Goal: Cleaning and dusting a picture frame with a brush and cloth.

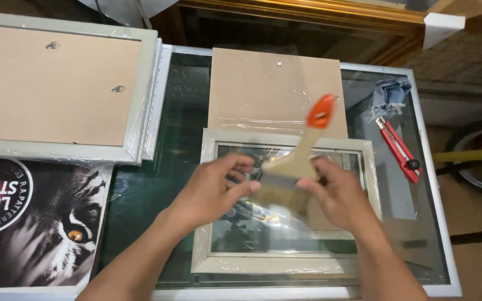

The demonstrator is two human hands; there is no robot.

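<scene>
A flat paintbrush (pixel 299 159) with a pale wooden handle and an orange tip hangs blurred over a small grey picture frame (pixel 207 223). My right hand (pixel 336 192) grips the brush at its ferrule. My left hand (pixel 213 187) pinches the bristles from the left side. The frame lies glass-up on the glass table, partly wrapped in clear film. A brown backing board (pixel 263 92) with a metal hanger lies just behind the frame.
A larger wrapped frame (pixel 57 83) lies back-up at the left, over a tiger poster (pixel 51 223). A red utility knife (pixel 400 150) and a scrap of denim cloth (pixel 389 95) rest at the right of the glass table (pixel 146 184). A gilded frame (pixel 308 11) crosses the top.
</scene>
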